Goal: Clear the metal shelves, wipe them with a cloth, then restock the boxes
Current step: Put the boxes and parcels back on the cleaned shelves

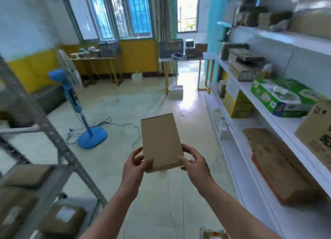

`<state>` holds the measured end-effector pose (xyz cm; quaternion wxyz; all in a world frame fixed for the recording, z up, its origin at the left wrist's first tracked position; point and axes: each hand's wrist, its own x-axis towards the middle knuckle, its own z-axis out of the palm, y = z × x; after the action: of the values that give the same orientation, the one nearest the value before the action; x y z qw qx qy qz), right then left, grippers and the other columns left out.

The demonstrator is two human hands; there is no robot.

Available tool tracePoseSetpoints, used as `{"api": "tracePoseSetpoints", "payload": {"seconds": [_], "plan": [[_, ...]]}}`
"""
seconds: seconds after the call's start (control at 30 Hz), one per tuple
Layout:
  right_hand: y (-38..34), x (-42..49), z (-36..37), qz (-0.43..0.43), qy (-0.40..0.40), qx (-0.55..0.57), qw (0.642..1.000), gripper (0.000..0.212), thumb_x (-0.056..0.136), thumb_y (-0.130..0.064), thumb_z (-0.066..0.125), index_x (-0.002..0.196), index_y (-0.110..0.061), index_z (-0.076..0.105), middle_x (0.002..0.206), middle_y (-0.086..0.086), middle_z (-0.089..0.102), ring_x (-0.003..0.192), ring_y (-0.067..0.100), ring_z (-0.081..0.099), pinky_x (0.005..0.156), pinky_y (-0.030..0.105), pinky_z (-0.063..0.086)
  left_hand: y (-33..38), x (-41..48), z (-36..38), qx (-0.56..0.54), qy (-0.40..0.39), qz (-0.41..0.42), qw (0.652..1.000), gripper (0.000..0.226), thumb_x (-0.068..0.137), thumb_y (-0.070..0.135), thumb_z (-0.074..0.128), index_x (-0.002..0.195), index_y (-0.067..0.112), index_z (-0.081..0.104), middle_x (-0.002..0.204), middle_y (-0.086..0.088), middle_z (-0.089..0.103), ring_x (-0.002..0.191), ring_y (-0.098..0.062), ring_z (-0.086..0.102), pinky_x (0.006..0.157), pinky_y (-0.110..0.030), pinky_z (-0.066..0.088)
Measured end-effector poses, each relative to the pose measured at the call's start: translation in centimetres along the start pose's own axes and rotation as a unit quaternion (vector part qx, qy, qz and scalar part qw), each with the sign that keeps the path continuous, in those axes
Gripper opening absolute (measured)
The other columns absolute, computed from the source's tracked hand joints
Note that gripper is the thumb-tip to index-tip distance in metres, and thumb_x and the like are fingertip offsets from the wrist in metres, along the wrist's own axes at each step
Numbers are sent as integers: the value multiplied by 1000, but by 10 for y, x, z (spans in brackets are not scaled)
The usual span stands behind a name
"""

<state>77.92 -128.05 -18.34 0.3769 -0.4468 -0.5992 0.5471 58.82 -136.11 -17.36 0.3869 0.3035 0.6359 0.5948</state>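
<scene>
**Box [161, 142] held mid-aisle by its near end**

Long axis of box runs near to far; far end is unsupported. Left hand [133, 165] pinches the near left corner, thumb on top. Right hand [196, 162] grips the near right corner. Metal shelves [53, 136] lie left, blurred; white shelves [279, 120] right. Fingers beneath are hidden.

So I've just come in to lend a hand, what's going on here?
A person stands in the aisle holding a plain cardboard box out in front, with the left hand and right hand gripping its near end. A grey metal shelf unit on the left has parcels on its lower levels. White shelves on the right carry cartons. The box is on neither yet.
</scene>
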Motion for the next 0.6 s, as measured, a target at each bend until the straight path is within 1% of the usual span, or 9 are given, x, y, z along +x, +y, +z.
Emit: {"api": "tracePoseSetpoints", "payload": {"seconds": [0.1,0.17,0.27,0.33,0.37,0.43,0.5,0.53,0.6], "plan": [[-32,-5,43,-35,-66,-4,997,42,94,-20,65,124,-48,63,116,-26,69,93,14,72,89,45,59,26,-22,-52,6,49,28,998,55,90,8,72,138,25,52,120,-6,69,104,-22,70,73,-26,57],[-48,-10,77,-56,-117,-24,991,48,91,-21,70,126,-51,60,112,-25,71,93,11,72,91,45,58,38,-35,-91,16,90,46,995,55,90,11,73,137,30,52,120,-1,68,99,-18,72,73,-28,59],[-64,-25,135,-97,-208,-85,970,67,82,-33,80,134,-61,47,110,-21,73,94,1,70,87,29,55,45,-59,-154,42,169,71,982,57,83,25,80,133,37,54,123,-2,68,97,-16,72,86,-40,60],[-67,-31,171,-108,-252,-93,957,76,82,-25,81,139,-57,42,115,-18,71,92,-3,69,76,14,51,47,-73,-188,63,217,72,971,57,86,21,79,137,29,55,122,-4,69,97,-16,71,88,-40,60],[-70,-35,187,-115,-273,-92,951,77,83,-20,80,140,-54,42,120,-15,69,93,-4,68,73,12,51,50,-80,-201,76,237,69,966,57,89,18,76,141,24,54,120,-1,69,97,-15,70,87,-36,59],[-85,-36,234,-142,-313,-85,935,78,83,-17,80,141,-52,42,126,-14,66,98,-2,67,75,15,53,64,-93,-237,105,272,78,953,55,94,20,70,145,23,50,116,8,67,97,-8,67,80,-24,58],[-107,-30,283,-170,-333,-75,925,78,84,-19,81,145,-46,42,129,-15,64,103,2,67,78,22,57,84,-100,-272,149,292,93,940,54,97,27,66,145,30,44,116,16,62,96,2,63,73,-14,52],[-120,-25,302,-185,-336,-73,921,77,85,-20,81,147,-44,42,130,-16,63,105,4,66,79,25,58,96,-102,-287,173,295,103,934,57,97,30,65,149,32,40,121,20,58,97,8,60,73,-11,49],[-151,-14,339,-211,-348,-64,911,77,87,-20,79,150,-40,40,127,-16,61,107,7,65,86,29,59,120,-97,-320,227,298,133,917,64,97,35,64,153,33,33,132,25,47,103,18,50,83,-9,43]]}}
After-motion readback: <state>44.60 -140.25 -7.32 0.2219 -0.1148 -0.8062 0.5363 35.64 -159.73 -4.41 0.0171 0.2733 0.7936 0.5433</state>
